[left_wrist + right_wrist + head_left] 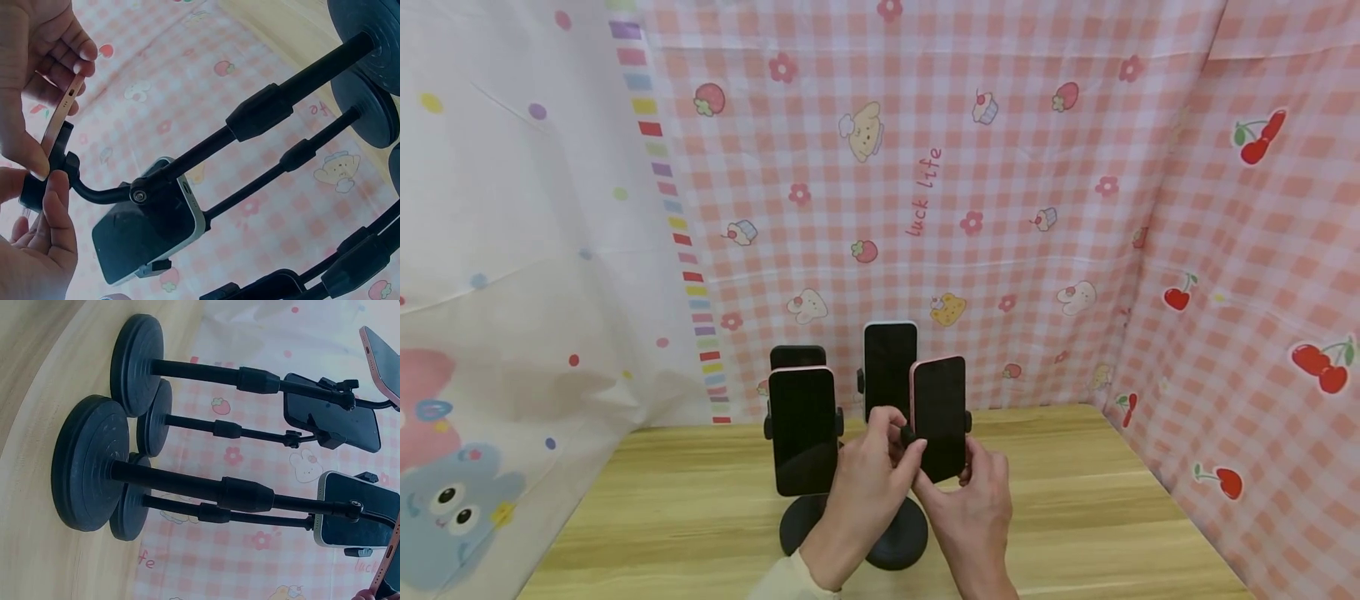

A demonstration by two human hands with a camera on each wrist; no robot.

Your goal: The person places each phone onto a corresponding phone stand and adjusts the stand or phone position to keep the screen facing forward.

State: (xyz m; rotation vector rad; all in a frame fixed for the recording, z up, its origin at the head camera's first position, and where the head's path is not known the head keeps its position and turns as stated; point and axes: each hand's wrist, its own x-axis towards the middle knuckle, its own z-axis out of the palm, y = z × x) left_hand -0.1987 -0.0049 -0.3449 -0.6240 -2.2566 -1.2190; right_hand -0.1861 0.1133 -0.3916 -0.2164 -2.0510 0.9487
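Note:
A pink-edged phone (942, 417) sits tilted in the clamp of the front right phone stand. My left hand (867, 479) pinches the black side of that clamp (907, 434) between thumb and fingers, at the phone's left edge. My right hand (973, 508) grips the phone's lower part, its thumb at the bottom and its fingers at the right edge. In the left wrist view the clamp joins a curved black neck (100, 195). Only fingertips of the right hand show in the right wrist view.
A second pink-edged phone (803, 433) stands on the front left stand, a dark phone (797, 356) behind it. A white-edged phone (891, 367) is at the back. Round black bases (87, 462) stand close together on the wooden table (1075, 500). Patterned cloth (1037, 167) hangs behind.

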